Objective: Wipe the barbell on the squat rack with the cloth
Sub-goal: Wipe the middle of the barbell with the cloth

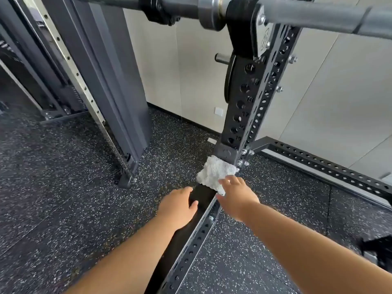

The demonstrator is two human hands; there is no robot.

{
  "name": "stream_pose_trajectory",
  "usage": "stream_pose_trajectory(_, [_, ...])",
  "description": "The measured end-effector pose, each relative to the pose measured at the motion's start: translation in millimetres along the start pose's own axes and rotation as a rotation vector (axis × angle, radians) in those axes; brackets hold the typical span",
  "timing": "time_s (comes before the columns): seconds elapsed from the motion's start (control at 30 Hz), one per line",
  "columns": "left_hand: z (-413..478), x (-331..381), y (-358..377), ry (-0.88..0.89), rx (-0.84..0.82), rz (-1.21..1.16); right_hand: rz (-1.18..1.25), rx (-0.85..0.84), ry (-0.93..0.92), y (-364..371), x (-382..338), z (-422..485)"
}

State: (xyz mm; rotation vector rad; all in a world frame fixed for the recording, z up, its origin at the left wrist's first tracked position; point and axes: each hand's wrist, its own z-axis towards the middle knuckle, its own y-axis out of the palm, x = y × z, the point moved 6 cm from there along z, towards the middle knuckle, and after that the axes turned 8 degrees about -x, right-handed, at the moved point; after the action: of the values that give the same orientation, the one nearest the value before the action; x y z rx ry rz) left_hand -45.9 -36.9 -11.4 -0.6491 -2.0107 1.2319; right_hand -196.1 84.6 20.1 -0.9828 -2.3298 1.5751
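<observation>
The steel barbell (318, 18) lies across the top of the view in the J-hook (241, 28) of the black squat rack upright (244, 98). A white fluffy cloth (214, 170) lies on the rack's base beam (191, 240), right at the foot of the upright. My right hand (237, 196) reaches down with fingers spread and touches the cloth's near edge. My left hand (178, 206) hovers relaxed at the left edge of the base beam, just short of the cloth, and holds nothing.
A black collar (157, 9) clamps the barbell sleeve at the top left. A weight plate (230, 77) hangs on a peg behind the upright. A grey cable machine column (95, 71) stands to the left on speckled rubber floor. A perforated rear beam (328, 166) runs right along the wall.
</observation>
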Motion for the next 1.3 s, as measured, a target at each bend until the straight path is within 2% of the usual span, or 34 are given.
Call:
stream_pose_trajectory(0.1, [3.1,2.4,14.7,-0.032,-0.012,-0.118,-0.103,-0.022,-0.017,2.5,-8.3,25.3])
stream_pose_trajectory(0.23, [4.7,1.4,19.5,-0.058,0.018,-0.130,-0.155,-0.066,-0.033,12.0,-13.6,50.3])
stream_pose_trajectory(0.4, [10.6,-0.5,24.0,-0.040,0.017,-0.086,-0.128,0.045,-0.003,6.7,-10.9,66.3])
stream_pose_trajectory(0.5, [14.2,-2.5,26.3,-0.036,0.005,-0.091,-0.130,0.031,-0.042,9.8,-6.3,67.0])
stream_pose_trajectory(0.6, [14.2,-2.9,26.3,-0.047,-0.012,-0.096,-0.015,-0.006,-0.035,9.9,0.9,48.3])
stream_pose_trajectory(0.67, [13.1,-2.2,26.1,-0.055,-0.041,-0.101,0.043,0.026,-0.025,6.5,6.8,31.2])
stream_pose_trajectory(0.9, [10.1,1.3,23.2,-0.065,-0.076,-0.109,0.050,0.116,-0.036,-13.5,25.5,-9.3])
stream_pose_trajectory(1.1, [4.1,9.9,15.0,-0.037,-0.082,-0.020,0.143,0.147,0.017,-19.1,30.9,-38.7])
stream_pose_trajectory(1.2, [4.0,24.6,-5.3,0.031,-0.043,0.014,0.191,0.193,0.010,-40.1,27.2,-53.4])
stream_pose_trajectory(1.3, [5.0,47.2,-44.4,0.083,0.067,0.054,0.250,0.273,0.009,-63.7,26.7,-70.3])
